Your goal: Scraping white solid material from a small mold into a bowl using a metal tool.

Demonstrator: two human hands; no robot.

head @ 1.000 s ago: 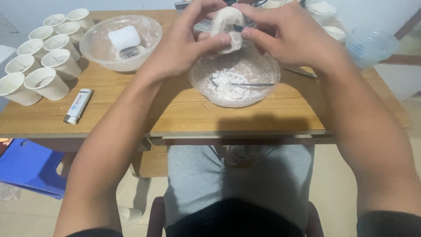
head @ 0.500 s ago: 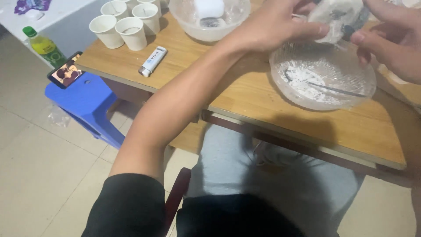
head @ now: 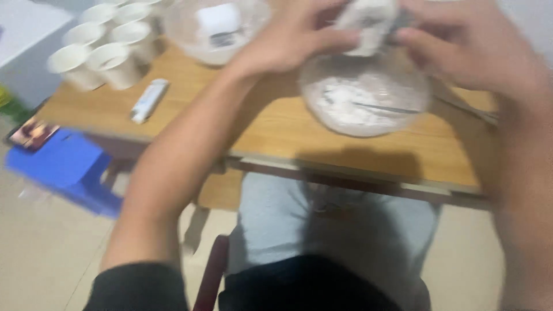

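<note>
Head view, blurred by motion: a pale lump of dough (head: 367,24) sits high in the frame, held between both hands just above a clear glass bowl (head: 364,98). The left hand (head: 291,37) has its fingers (head: 331,39) closed on the lump's left side, and the right hand (head: 466,49) pinches the right side with its fingers (head: 415,35) curled in. The bowl below holds white flour and a thin metal utensil (head: 385,107) lying across it, and rests on the wooden surface (head: 276,124). Farther left stands a second clear bowl (head: 214,29) with a white container inside. Beyond it a cluster of white paper cups (head: 101,43) stands near the corner, with a small white tube (head: 148,100) lying just beside them. Off the surface's left edge is a blue stool (head: 60,167) on the tiled floor.
</note>
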